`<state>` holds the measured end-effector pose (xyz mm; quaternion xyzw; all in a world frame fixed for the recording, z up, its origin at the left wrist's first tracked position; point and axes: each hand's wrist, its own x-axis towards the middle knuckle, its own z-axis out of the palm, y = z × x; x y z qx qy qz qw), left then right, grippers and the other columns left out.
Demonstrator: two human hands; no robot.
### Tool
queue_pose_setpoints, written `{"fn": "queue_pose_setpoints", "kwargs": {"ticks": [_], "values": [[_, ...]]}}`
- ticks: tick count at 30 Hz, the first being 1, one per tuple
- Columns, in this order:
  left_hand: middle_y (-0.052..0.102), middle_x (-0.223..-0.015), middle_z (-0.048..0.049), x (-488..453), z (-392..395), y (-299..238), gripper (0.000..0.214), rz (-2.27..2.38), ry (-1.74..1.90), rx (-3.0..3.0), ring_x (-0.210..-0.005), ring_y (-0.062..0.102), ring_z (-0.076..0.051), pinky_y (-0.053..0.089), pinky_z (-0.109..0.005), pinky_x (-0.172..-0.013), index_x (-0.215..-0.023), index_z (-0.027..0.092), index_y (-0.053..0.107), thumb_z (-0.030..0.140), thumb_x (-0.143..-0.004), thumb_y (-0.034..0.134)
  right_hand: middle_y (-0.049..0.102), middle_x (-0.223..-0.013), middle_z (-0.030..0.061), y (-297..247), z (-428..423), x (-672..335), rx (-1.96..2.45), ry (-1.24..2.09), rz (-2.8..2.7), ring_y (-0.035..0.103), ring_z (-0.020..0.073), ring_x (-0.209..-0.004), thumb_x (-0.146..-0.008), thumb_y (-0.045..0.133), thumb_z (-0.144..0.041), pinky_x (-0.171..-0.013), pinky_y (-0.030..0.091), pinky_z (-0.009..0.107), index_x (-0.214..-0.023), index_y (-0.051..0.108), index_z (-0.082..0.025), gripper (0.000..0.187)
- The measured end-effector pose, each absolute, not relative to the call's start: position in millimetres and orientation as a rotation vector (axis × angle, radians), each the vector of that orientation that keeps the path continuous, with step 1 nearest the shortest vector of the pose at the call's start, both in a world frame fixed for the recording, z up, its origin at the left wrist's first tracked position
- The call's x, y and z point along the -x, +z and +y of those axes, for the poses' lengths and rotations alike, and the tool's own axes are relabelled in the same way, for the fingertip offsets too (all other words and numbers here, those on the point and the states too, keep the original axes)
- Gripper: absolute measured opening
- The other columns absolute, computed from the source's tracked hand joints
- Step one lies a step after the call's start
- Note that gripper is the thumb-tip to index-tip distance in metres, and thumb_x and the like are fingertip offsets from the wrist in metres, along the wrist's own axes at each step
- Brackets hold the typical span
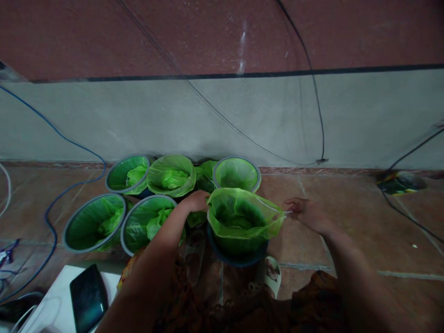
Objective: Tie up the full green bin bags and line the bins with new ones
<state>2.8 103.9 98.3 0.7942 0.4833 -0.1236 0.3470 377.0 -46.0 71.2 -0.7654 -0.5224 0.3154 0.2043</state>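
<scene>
A dark round bin (239, 255) stands on the floor right in front of me, with a thin green plastic bag (243, 217) spread over its mouth. My left hand (197, 200) grips the bag's left edge, fingers closed on the plastic. My right hand (305, 212) pinches the bag's right edge and pulls it taut out to the side. Several other round bins (93, 222) lined with green bags are clustered behind and to the left, against the wall.
A grey wall (347, 120) runs close behind the bins. A blue cable (52, 203) loops over the tiled floor at left, black cables hang on the wall. A dark phone (88, 296) lies on a white surface at lower left. Sandals sit by my feet.
</scene>
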Motion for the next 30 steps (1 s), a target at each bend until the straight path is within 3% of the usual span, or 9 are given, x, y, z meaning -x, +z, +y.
{"fn": "queue_pose_setpoints", "kwargs": {"ticks": [7,13,18,22,25,30], "values": [[0.07,-0.068,0.0004,-6,101,100,0.014,1.273,-0.311,-1.98,-0.064,0.066,-0.015,0.046,-0.021,-0.061,-0.084,0.016,0.068,0.017,-0.073,0.059,0.073,-0.08,0.0051,85,-45,-374,2.055,0.829,-1.248,0.065,0.0196,-0.07,-0.075,0.064,-0.028,-0.065,0.05,0.03,-0.1,0.07,-0.019,0.028],[0.07,-0.067,-0.0025,-12,96,99,0.018,1.335,-0.331,-2.035,-0.068,0.066,-0.016,0.045,-0.022,-0.061,-0.082,0.014,0.069,0.027,-0.08,0.056,0.071,-0.076,0.0044,90,-38,-354,1.794,0.933,-0.959,0.064,0.0188,-0.072,-0.064,0.075,-0.04,-0.071,0.052,0.032,-0.094,0.069,-0.017,0.039],[0.074,-0.089,-0.0044,-12,96,103,0.024,1.291,-0.346,-2.187,-0.085,0.068,-0.02,0.047,-0.023,-0.071,-0.091,0.015,0.072,0.017,-0.068,0.066,0.068,-0.069,0.0025,97,-36,-340,1.655,1.034,-0.839,0.064,0.0169,-0.064,-0.06,0.08,-0.051,-0.067,0.054,0.033,-0.096,0.068,-0.016,0.052],[0.073,-0.106,-0.0077,-6,101,109,0.046,1.276,-0.3,-2.232,-0.095,0.067,-0.023,0.049,-0.026,-0.079,-0.112,0.016,0.068,0.013,-0.066,0.066,0.065,-0.067,-0.0011,106,-34,-337,1.504,1.012,-0.762,0.06,0.012,-0.058,-0.059,0.083,-0.046,-0.061,0.052,0.028,-0.09,0.071,-0.019,0.044],[0.071,-0.11,-0.0094,1,103,123,0.065,1.316,-0.109,-2.129,-0.091,0.068,-0.021,0.051,-0.027,-0.079,-0.128,0.016,0.059,0.009,-0.064,0.067,0.064,-0.066,-0.0027,116,-32,-334,1.376,1.017,-0.683,0.058,0.0092,-0.058,-0.061,0.084,-0.038,-0.059,0.048,0.023,-0.09,0.073,-0.021,0.035],[0.068,-0.111,-0.0089,-3,92,164,0.061,0.94,0.311,-1.802,-0.077,0.066,-0.015,0.053,-0.03,-0.074,-0.131,0.017,0.055,0.019,-0.071,0.068,0.058,-0.062,-0.0052,137,-28,-317,1.15,1.085,-0.675,0.048,0.0063,-0.055,-0.068,0.08,-0.029,-0.059,0.046,0.022,-0.091,0.074,-0.023,0.025]]}}
